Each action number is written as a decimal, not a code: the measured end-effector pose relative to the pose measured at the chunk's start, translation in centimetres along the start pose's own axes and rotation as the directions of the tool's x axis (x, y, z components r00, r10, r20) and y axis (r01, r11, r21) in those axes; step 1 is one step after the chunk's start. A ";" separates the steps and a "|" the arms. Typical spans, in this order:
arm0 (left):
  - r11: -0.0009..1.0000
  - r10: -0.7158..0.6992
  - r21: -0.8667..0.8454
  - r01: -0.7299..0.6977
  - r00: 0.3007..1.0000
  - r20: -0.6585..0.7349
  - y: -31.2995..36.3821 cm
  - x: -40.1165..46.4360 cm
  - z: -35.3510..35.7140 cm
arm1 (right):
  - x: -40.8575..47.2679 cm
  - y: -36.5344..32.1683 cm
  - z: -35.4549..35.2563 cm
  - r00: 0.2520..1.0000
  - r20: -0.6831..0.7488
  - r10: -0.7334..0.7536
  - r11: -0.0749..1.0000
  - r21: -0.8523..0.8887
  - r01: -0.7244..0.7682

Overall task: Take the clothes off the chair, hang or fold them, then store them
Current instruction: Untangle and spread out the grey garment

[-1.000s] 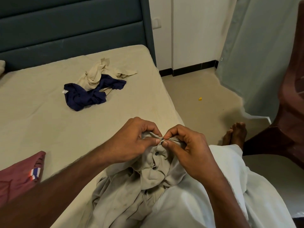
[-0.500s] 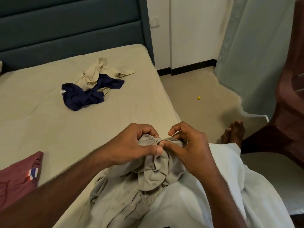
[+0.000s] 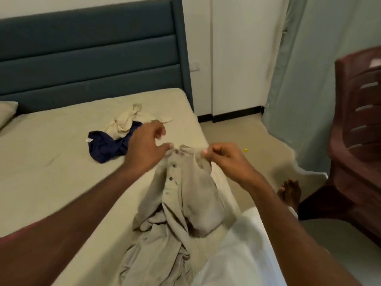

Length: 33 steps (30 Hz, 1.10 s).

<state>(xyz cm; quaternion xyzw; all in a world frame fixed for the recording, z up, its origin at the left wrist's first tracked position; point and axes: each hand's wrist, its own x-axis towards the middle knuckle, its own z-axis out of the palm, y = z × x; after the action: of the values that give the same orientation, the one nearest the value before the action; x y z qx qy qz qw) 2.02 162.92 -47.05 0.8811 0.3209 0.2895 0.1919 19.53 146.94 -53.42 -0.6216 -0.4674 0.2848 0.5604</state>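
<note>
A grey-beige buttoned shirt (image 3: 185,195) hangs from both my hands over the edge of the bed (image 3: 51,172), its lower part crumpled near my lap. My left hand (image 3: 147,145) pinches the collar on the left side with thumb and fingers. My right hand (image 3: 223,156) pinches the collar on the right side. The collar is stretched between them and the button placket faces me. Farther up the bed lie a navy garment (image 3: 107,147) and a cream garment (image 3: 125,120) in a loose heap. The dark red plastic chair (image 3: 358,141) stands at the right.
A teal padded headboard (image 3: 88,54) backs the bed, with a pillow corner (image 3: 6,112) at the far left. A pale curtain (image 3: 321,79) hangs at the right, beside the chair. My bare foot (image 3: 289,193) rests on the floor, where a small yellow bit (image 3: 245,150) lies.
Both hands have risen and moved apart, lifting the shirt's collar off my lap and spreading it open. The view has tilted upward, so the maroon garment at the lower left has left the frame.
</note>
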 end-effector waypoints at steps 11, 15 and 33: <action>0.948 -0.054 -0.319 0.020 0.994 -0.099 7.8 0.3 -4.0 | 4.2 -15.7 1.7 0.971 -0.186 -0.149 0.989 -0.008 0.150; 0.785 -0.008 -0.614 0.083 0.992 0.124 10.7 2.9 -9.2 | 3.1 -18.9 -0.8 0.977 -0.066 -0.202 0.979 0.016 0.203; 0.902 0.419 -0.212 -0.376 0.881 0.221 10.5 7.9 -22.4 | -0.1 -30.3 -8.9 0.910 0.227 -0.347 0.655 -0.636 0.408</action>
<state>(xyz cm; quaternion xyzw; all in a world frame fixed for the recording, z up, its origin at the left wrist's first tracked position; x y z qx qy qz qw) -2.47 164.13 -21.48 0.9399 0.0800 0.2291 0.2403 19.34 141.03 -22.39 -0.6572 -0.6801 0.0009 0.3248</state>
